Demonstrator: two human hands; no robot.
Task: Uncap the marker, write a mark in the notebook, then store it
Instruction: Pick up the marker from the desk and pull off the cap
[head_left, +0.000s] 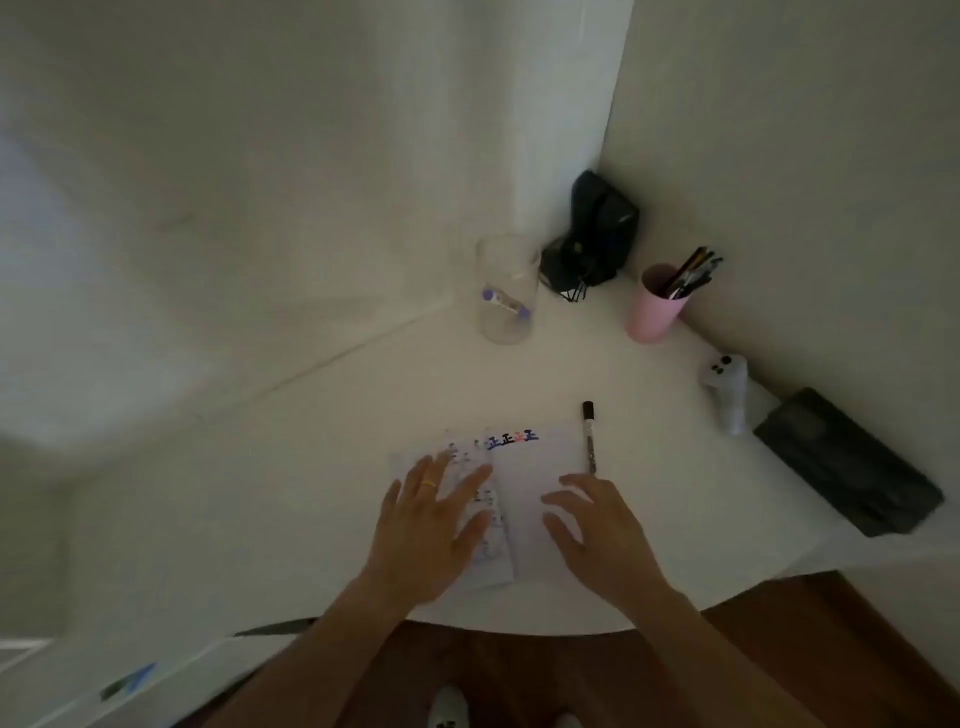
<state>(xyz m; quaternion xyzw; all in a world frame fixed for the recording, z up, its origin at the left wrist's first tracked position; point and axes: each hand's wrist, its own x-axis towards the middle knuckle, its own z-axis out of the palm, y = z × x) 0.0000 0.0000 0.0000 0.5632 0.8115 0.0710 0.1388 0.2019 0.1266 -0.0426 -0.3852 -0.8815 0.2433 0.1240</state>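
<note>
Both forearms reach in from the near edge of the white table (322, 467), bare to the elbow. The left hand (431, 525) lies palm down with its fingers spread and pointing to the far right, resting on the left page of the open notebook (524, 499); a yellow ring sits on one finger. It grips nothing. The right hand (597, 525) hovers over or rests on the right page, palm down, fingers loosely curled and apart, thumb toward the middle of the book; it is empty too. Whether it touches the paper cannot be told.

The notebook lies flat near the table's near edge, with a row of blue, black and red marks along the far edge of the right page. The marker (589, 436) lies on the table just beside the notebook's right edge, on its side and pointing away from the person, black cap at the far end. It sits just beyond the right hand's fingertips, untouched.

Farther back stands a clear glass jar (506, 288) with a purple-ended pen inside. To its right is a black pouch (597, 239) in the corner, then a pink cup (654, 304) full of pens. A white device (727, 389) and a dark flat case (847, 462) lie along the right wall.
</note>
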